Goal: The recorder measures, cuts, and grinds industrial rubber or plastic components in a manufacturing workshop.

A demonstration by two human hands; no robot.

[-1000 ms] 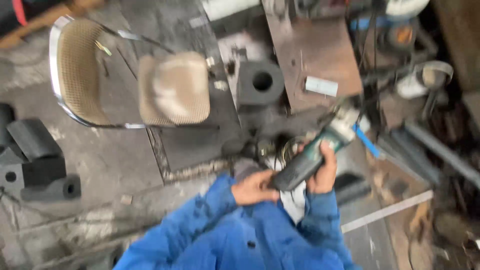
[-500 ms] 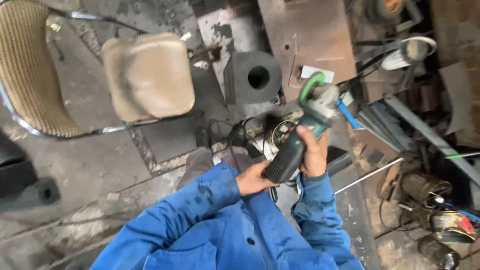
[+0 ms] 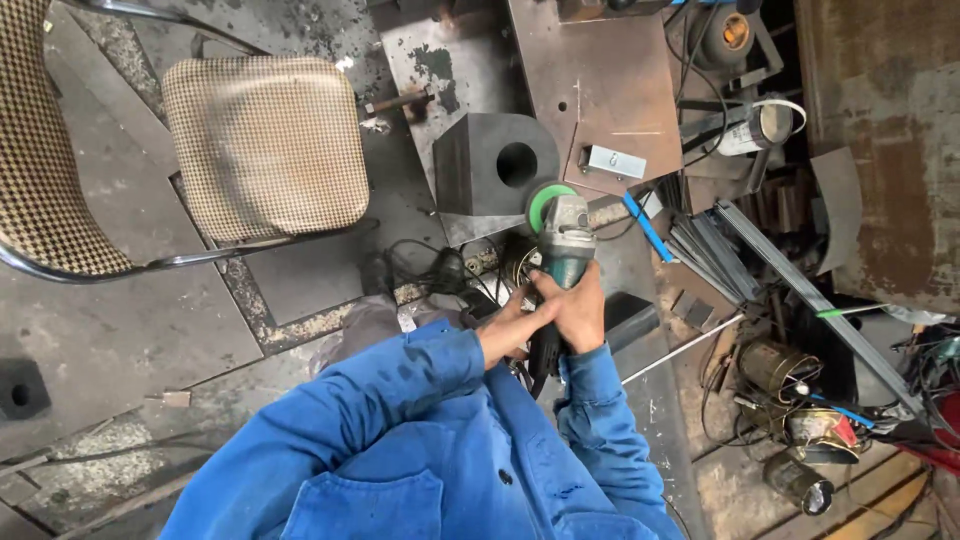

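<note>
At the centre of the frame the right hand (image 3: 575,305) has its grip closed around the body of an angle grinder (image 3: 560,262), green disc end pointing up-frame toward a dark block with a round hole (image 3: 495,165). The left hand (image 3: 505,335) rests against the grinder's rear; whether its grip is fully closed there is hard to tell. A black cable (image 3: 430,270) lies coiled just left of the hands and could snag on a swing. The blue sleeve (image 3: 400,400) sits near the disc. A checked chair (image 3: 265,145) stands upper left.
</note>
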